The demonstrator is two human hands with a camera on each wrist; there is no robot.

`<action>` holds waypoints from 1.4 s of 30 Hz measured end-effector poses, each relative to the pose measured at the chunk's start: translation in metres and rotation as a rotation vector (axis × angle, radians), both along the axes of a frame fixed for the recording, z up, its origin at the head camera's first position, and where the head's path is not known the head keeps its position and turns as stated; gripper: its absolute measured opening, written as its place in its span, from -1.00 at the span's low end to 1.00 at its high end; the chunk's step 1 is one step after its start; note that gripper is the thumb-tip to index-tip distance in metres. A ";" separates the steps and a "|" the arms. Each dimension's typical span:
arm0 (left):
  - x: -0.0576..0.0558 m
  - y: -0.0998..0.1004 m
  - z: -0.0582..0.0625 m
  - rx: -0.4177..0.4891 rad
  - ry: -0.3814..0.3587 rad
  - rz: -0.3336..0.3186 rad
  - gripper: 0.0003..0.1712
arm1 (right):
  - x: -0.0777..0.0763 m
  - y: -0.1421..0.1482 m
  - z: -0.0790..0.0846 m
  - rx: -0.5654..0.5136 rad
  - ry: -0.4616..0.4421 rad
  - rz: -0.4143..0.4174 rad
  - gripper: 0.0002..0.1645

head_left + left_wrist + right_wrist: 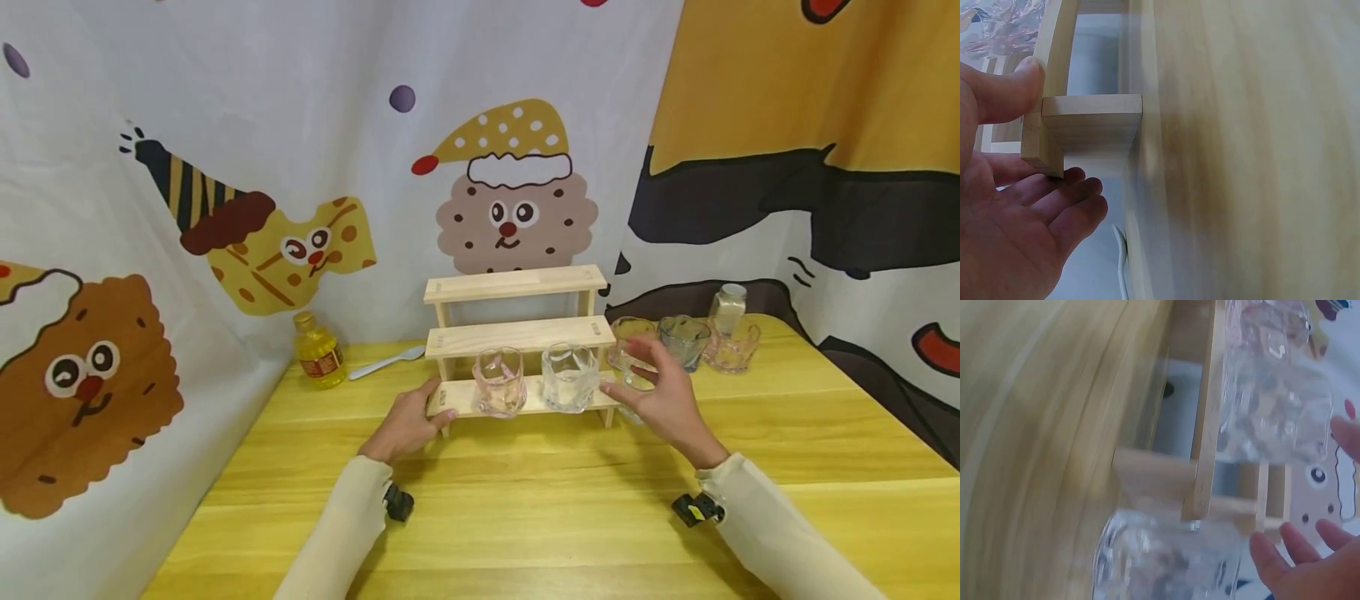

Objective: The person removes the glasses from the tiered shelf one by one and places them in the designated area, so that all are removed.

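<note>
A three-tier wooden display stand (517,335) stands at the back of the table. On its lowest step sit a pinkish tumbler (499,383) and, to its right, a clear tumbler (570,379). My left hand (408,423) grips the left end of that step; in the left wrist view the thumb lies on one face of the board (1054,69), with fingers on the other side. Beside the step's right end my right hand (663,400) is held with fingers spread and holds nothing. In the right wrist view, the clear tumbler (1275,412) is near its thumb.
Right of the stand are a clear glass (1166,562), partly hidden by my hand in the head view, a blue-grey glass (684,340), a pink glass (733,348) and a white-capped jar (728,307). To the left stand a yellow bottle (320,354) and a white spoon (382,363). A patterned curtain (337,125) hangs behind.
</note>
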State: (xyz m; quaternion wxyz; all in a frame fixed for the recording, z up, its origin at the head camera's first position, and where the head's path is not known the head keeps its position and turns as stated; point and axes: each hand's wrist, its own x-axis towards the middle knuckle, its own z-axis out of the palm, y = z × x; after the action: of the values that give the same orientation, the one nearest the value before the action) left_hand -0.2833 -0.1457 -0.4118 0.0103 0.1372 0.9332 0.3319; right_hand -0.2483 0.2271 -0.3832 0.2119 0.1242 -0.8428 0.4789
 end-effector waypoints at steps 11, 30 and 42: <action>-0.002 0.000 0.000 -0.012 -0.005 -0.004 -0.21 | -0.008 -0.025 -0.002 0.007 -0.174 0.178 0.13; -0.001 0.001 0.001 -0.006 0.006 -0.006 -0.22 | -0.021 -0.043 0.000 -0.009 -0.237 0.135 0.04; -0.002 0.000 0.000 -0.042 0.038 -0.005 -0.20 | -0.027 -0.042 -0.004 -0.035 -0.197 0.163 -0.02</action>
State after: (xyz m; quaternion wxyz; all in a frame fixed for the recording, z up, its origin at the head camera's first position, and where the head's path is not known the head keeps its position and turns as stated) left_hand -0.2857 -0.1457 -0.4117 -0.0035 0.1455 0.9397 0.3095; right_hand -0.2755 0.1855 -0.3877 0.0907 0.1411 -0.8380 0.5192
